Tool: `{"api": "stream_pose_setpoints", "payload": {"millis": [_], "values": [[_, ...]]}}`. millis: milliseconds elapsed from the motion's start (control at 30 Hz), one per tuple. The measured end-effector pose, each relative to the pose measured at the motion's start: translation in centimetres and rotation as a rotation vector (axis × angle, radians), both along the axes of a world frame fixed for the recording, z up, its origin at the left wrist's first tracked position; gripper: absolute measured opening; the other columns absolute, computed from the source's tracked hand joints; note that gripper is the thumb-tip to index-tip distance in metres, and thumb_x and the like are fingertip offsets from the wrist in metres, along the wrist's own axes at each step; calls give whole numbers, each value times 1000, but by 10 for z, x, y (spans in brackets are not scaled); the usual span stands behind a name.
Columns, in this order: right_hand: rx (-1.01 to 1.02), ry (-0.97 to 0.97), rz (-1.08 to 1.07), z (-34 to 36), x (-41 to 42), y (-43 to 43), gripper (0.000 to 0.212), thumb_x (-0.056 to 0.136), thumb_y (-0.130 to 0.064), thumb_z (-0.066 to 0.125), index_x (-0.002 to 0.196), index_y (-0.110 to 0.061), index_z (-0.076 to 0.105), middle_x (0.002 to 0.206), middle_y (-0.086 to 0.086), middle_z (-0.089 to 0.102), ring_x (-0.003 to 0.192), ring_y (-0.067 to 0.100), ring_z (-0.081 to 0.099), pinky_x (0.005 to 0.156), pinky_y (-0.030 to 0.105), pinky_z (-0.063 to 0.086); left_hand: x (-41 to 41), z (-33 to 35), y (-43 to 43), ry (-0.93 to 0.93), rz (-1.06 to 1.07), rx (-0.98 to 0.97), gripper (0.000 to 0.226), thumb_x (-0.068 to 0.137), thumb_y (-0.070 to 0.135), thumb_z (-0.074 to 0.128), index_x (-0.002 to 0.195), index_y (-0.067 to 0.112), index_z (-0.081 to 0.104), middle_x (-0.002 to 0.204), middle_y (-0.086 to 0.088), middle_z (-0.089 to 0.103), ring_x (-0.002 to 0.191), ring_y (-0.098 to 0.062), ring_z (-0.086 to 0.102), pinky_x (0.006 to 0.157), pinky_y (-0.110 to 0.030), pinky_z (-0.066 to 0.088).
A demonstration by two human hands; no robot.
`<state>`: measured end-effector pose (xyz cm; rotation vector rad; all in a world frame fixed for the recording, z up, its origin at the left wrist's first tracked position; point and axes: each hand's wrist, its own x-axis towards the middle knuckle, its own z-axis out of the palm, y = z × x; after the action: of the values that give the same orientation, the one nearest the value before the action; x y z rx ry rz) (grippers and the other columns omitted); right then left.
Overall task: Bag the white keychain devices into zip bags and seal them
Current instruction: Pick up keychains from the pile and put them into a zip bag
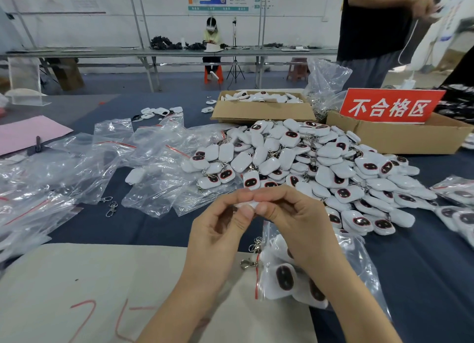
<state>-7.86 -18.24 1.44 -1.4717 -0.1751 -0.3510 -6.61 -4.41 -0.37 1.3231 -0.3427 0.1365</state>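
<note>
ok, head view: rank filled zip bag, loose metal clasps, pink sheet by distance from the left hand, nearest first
From the left hand, pinching a white item:
1. Filled zip bag, just right and below.
2. Loose metal clasps, off to its left.
3. Pink sheet, far left.
</note>
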Motion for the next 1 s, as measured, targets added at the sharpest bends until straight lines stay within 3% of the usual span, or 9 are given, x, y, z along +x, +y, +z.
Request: {"api": "stream_pose_setpoints", "payload": {"millis": [100, 167, 233, 367, 467, 633, 767, 1000], "values": [[-60, 62, -22, 0, 0, -2, 13, 84, -5, 72, 89, -17, 73, 94, -13, 77, 88, 1, 72, 77, 11, 53, -1, -2, 2, -27, -26, 59, 24, 92, 13, 65, 115, 20, 70, 100, 12, 76, 92, -2, 67, 85, -18, 53], [-115, 105, -76, 0, 0, -3, 15, 86, -10, 73, 91, -24, 72, 90, -14, 76, 84, 1, 71, 77, 12, 52, -2, -3, 1, -23, -56, 84, 41, 96, -9, 57, 124, 19, 64, 103, 18, 75, 92, 5, 67, 82, -9, 49], [-143, 140, -137, -1, 2, -4, 23, 87, -12, 74, 95, -33, 69, 87, -13, 71, 76, -1, 67, 72, 11, 51, -2, -4, 1, -24, -68, 82, 52, 95, -18, 50, 128, 20, 60, 116, 18, 73, 105, 2, 68, 87, -10, 49], [-174, 158, -96, -2, 3, -1, 31, 88, -9, 73, 101, -37, 68, 89, -9, 70, 77, -1, 67, 74, 10, 50, 6, -4, 3, -36, -45, 49, 50, 96, -12, 55, 133, 22, 59, 128, 6, 70, 125, -11, 62, 102, -25, 49], [-197, 161, -61, -3, 2, 0, 26, 87, -9, 75, 95, -33, 72, 91, -6, 75, 85, 9, 70, 80, 16, 54, 8, -4, 4, -27, 5, 41, 41, 95, -8, 59, 122, 22, 66, 117, 6, 75, 113, -9, 68, 90, -15, 51], [-182, 133, -50, -2, 0, -2, 19, 85, -9, 77, 94, -25, 74, 87, -8, 76, 80, 7, 71, 75, 13, 53, 8, -6, 4, -39, 64, 61, 28, 94, -3, 62, 108, 19, 72, 103, 5, 78, 99, -9, 73, 82, -14, 52], [-163, 128, -32, -1, -2, -2, 15, 85, -8, 76, 95, -19, 75, 86, -6, 78, 80, 7, 72, 74, 14, 54, 6, -2, 4, -45, 63, 57, 27, 93, -5, 62, 103, 18, 73, 98, 7, 79, 94, -4, 73, 79, -9, 50], [-196, 150, -57, 0, 0, -2, 14, 87, -13, 75, 90, -27, 74, 82, -12, 76, 72, -2, 68, 68, 9, 50, 5, -3, 6, -105, 76, 146, 25, 98, 5, 61, 106, 25, 73, 93, 16, 77, 87, 4, 69, 77, -7, 47]]}}
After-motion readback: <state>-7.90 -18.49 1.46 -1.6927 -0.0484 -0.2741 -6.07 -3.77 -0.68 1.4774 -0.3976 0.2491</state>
